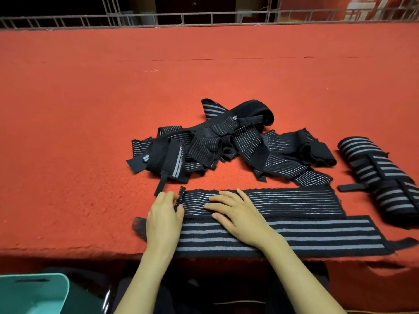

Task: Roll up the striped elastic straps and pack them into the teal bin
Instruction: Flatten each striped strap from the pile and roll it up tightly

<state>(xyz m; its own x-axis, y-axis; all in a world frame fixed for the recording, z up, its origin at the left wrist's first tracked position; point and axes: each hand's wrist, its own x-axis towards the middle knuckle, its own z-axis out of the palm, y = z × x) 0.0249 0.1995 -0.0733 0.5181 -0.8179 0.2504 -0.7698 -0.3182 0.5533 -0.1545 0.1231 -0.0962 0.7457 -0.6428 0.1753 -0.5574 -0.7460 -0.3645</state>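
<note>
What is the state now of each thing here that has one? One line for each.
thin-striped strap: flat on the table, left end turned up.
wide-striped strap: flat, unrolled, at the table edge.
pile of straps: tangled, unrolled.
rolled straps: rolled, lying on the table, not binned.
teal bin: below the table edge, contents hidden.
left hand: pinches the thin-striped strap's left end.
right hand: fingers straight, presses the thin-striped strap.

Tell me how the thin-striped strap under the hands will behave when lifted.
The thin-striped strap probably droops limply, like the crumpled pile behind it. Likely light: the left hand pinches its end upright. The fuzzy red cloth should resist sliding.
</note>
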